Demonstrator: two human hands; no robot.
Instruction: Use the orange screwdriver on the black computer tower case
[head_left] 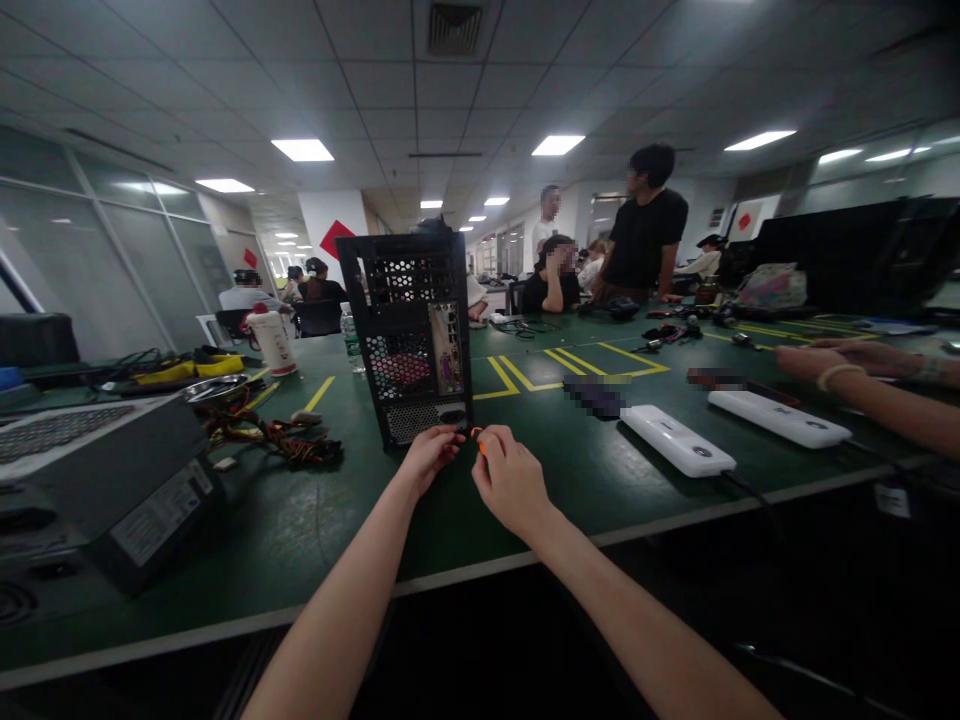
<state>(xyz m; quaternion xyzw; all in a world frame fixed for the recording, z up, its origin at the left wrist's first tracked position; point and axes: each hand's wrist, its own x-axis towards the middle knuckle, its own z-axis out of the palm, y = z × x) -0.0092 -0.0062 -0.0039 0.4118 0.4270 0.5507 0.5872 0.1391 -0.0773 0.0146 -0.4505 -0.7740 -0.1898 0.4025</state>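
A black computer case [352, 340] stands upright on the green table, its rear panel facing me. Close to the lower right of that panel is my left hand [427, 458], its fingers pinched together; what they hold, if anything, is too small to make out. My right hand [511, 480] is closed just to the right, around a small orange-handled screwdriver [482, 446], mostly covered by the fingers. The screwdriver's front end points left toward my left fingertips and the case's bottom corner. Near the case's base, the power supply socket [452, 414] shows above my left fingers.
A grey power supply unit [142, 480] sits at left, with bundled cables [292, 440] behind it. A tumbler [271, 340] and a water bottle [351, 340] stand beyond. White power banks [675, 440] lie right, near another person's hands [847, 360].
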